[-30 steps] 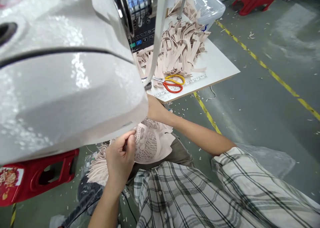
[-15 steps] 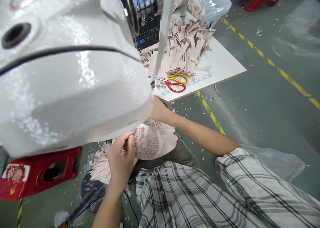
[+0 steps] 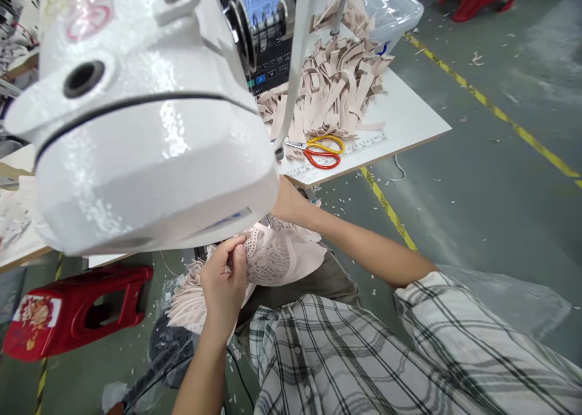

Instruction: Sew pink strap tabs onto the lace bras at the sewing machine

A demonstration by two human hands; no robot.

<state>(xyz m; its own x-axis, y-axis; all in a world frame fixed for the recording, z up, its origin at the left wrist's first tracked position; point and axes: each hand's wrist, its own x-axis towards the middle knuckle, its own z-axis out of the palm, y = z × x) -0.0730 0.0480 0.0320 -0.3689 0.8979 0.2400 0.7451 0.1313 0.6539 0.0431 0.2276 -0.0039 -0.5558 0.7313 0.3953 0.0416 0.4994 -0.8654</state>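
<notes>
Under the head of a white sewing machine [image 3: 159, 166] lies a pale pink lace bra piece [image 3: 273, 257], its lower part draped over my lap. My left hand [image 3: 225, 281] pinches the left edge of this lace between thumb and fingers. At the far side of the piece is my right hand [image 3: 291, 202], its fingers hidden behind the machine head, so their grip cannot be made out. A bundle of similar pink lace pieces [image 3: 188, 303] hangs to the left of my left hand.
Scissors [image 3: 322, 151] with yellow and red handles lie on the white table [image 3: 409, 118] beside a pile of beige fabric straps [image 3: 334, 87]. A clear plastic bin [image 3: 395, 14] stands behind. A red stool [image 3: 77, 312] is at the left. Scraps dot the floor.
The view has shifted, so the machine head appears smaller and more of its left side and display shows. Both hands stay almost in place on the lace piece.
</notes>
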